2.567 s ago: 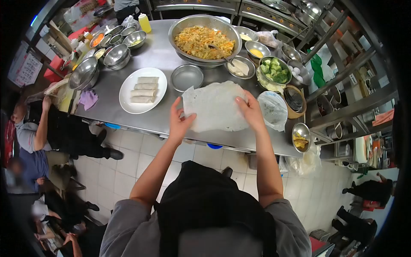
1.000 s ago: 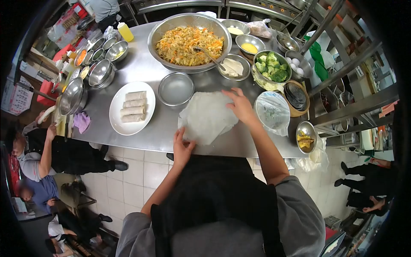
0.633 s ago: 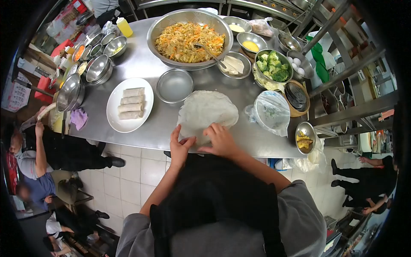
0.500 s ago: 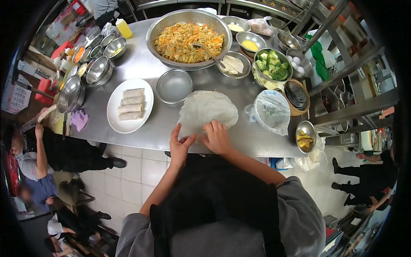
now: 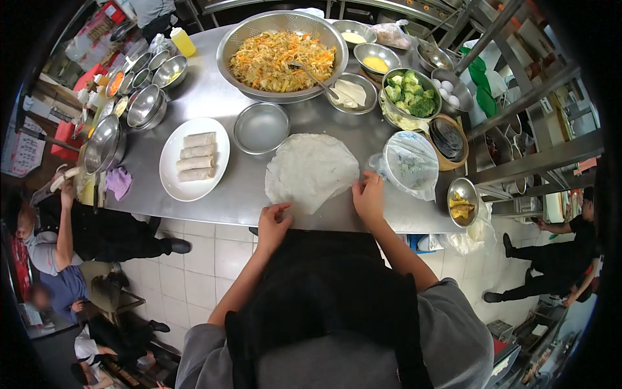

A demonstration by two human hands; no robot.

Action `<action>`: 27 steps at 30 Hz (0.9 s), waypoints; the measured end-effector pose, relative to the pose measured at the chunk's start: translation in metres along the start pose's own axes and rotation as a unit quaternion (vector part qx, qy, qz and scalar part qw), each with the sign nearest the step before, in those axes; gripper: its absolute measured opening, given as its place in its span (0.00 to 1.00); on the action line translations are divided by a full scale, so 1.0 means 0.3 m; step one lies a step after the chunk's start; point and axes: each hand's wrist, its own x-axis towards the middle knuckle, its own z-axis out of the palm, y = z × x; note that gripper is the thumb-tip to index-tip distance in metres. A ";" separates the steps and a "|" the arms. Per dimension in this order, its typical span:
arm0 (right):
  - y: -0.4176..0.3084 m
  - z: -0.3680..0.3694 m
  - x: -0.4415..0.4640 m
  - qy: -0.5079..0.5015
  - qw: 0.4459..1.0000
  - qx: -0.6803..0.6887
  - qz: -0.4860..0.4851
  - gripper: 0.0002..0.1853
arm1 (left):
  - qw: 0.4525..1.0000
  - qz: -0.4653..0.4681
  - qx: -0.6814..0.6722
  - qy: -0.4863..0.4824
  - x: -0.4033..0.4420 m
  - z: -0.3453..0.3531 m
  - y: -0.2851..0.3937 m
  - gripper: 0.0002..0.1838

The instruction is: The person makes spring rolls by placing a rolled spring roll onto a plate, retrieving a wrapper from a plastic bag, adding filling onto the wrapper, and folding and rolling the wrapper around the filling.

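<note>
A thin, whitish round wrapper sheet (image 5: 311, 170) lies on the steel table, its lower edge tapering to a blunt point. My left hand (image 5: 275, 227) rests by the table's front edge, just below the sheet's lower left side, fingers loosely bent and apart with nothing in them. Beside the sheet's right edge is my right hand (image 5: 368, 198), fingers a little apart and holding nothing that I can see; whether its thumb touches the sheet I cannot tell. Several rolled spring rolls (image 5: 197, 152) lie in a row on a white oval plate (image 5: 175, 178) to the left.
Behind the sheet stand a metal bowl of water (image 5: 262, 128) and a large colander (image 5: 227, 48) of shredded vegetable filling (image 5: 282, 61) with a spoon. Right are broccoli (image 5: 411, 94), eggs (image 5: 447, 94) and a plastic-covered bowl (image 5: 409, 165). A metal rack (image 5: 538, 159) borders the right; other people stand around.
My hands have drawn apart, the right one moving off the sheet to its right side. The sheet's lower edge, earlier under my fingers, now lies flat and uncovered.
</note>
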 end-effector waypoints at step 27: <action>-0.007 -0.094 0.117 -0.136 0.983 -0.016 -0.119 0.16 | 0.917 0.303 0.233 0.109 0.029 -0.040 0.089 0.10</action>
